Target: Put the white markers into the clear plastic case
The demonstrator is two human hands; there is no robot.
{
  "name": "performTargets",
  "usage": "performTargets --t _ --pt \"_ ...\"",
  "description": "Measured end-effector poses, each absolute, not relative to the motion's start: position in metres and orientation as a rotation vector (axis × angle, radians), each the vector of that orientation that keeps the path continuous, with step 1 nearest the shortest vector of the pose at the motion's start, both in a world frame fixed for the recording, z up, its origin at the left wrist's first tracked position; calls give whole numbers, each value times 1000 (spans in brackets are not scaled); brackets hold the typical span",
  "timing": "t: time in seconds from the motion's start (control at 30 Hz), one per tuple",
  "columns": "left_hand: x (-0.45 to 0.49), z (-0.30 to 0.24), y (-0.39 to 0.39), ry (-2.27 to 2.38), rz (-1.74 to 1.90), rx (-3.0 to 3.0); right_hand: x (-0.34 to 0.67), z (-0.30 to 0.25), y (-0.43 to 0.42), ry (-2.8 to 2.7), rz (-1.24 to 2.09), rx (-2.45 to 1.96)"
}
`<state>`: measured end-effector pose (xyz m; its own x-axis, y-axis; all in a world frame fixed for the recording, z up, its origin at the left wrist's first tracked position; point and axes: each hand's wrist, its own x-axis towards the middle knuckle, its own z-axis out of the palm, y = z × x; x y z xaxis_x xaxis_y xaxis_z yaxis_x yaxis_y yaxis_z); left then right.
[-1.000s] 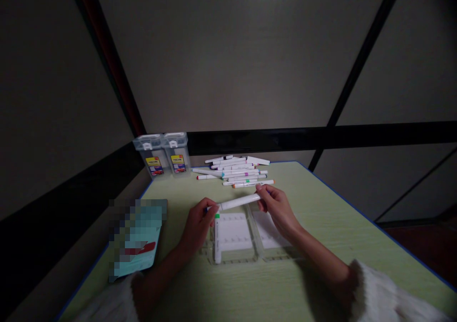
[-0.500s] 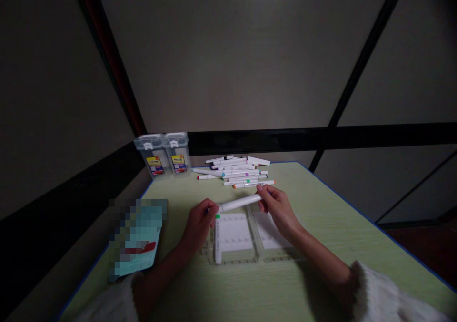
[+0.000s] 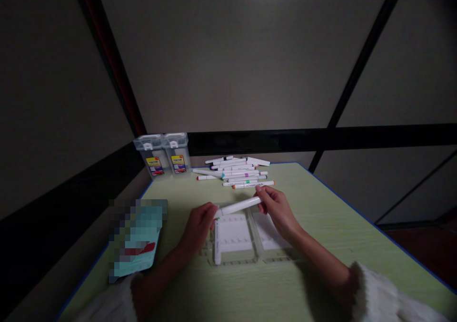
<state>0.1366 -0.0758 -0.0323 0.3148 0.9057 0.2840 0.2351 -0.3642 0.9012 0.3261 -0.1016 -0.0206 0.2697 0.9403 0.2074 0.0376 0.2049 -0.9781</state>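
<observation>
A white marker is held at a slant between my two hands, above a clear plastic tray. My left hand pinches its lower left end, and my right hand grips the upper right end with closed fingertips. Under the left fingers, a second white marker lies upright along the tray's left side, its green tip mostly covered. White paper shows in the left half of the tray. My right hand and wrist hide part of the right half.
Several white markers with coloured ends lie piled at the table's back. Two clear lidded boxes with yellow labels stand at the back left. A partly pixelated phone-like device lies on the left. Behind the table rises a panelled wall.
The held marker has dipped slightly at its left end, now covering more of the other marker's green tip. Both hands keep their grip and have barely moved.
</observation>
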Motion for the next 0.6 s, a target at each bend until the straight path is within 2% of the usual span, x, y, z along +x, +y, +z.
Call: performTargets --t 0.6 --pt "138 -29 -78 1082 1087 1678 324 -18 -103 -1117 856 -1189"
